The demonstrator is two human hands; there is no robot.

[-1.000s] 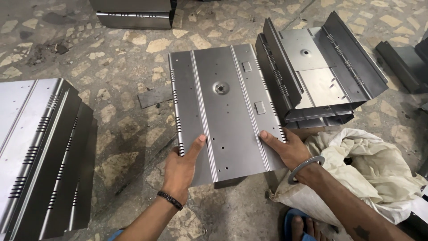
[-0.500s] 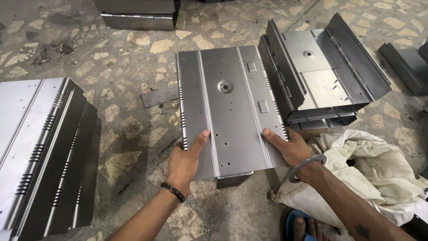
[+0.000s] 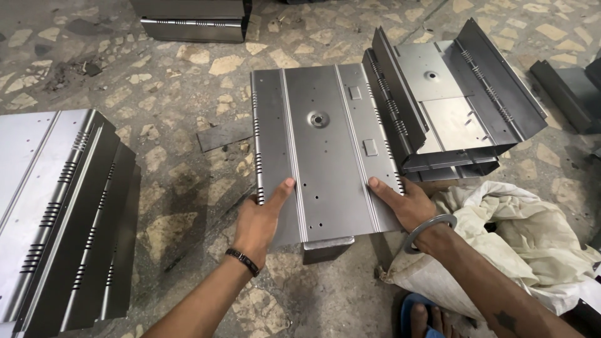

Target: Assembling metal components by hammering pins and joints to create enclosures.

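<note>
On the mottled stone floor, near its middle, a grey sheet-metal panel is held flat by both hands at its near edge. The panel is bent along 2 long ribs, carries a round boss near its centre and 2 small rectangular tabs toward its right side, and shows rows of short slots down each flank. The left hand is closed on the panel's near left corner, with the thumb laid over the top face and the fingers hidden beneath. A dark wristband is worn on that wrist. The right hand is clasped on the near right corner in the same manner, thumb on top, and a metal bangle is worn on its wrist. Below the near edge, a small grey metal block is seen standing on the floor; whether the panel rests on it cannot be told.

Just beside the panel's right edge, a stack of similar folded panels is set on the floor, their open sides up. Toward the left edge of the floor, another stack of slotted panels is laid. A further stack is seen at the far edge, and a flat dark metal strip lies between it and the held panel. By the near right corner, a crumpled white cloth sack is heaped, and a blue sandal is partly seen under the right forearm.
</note>
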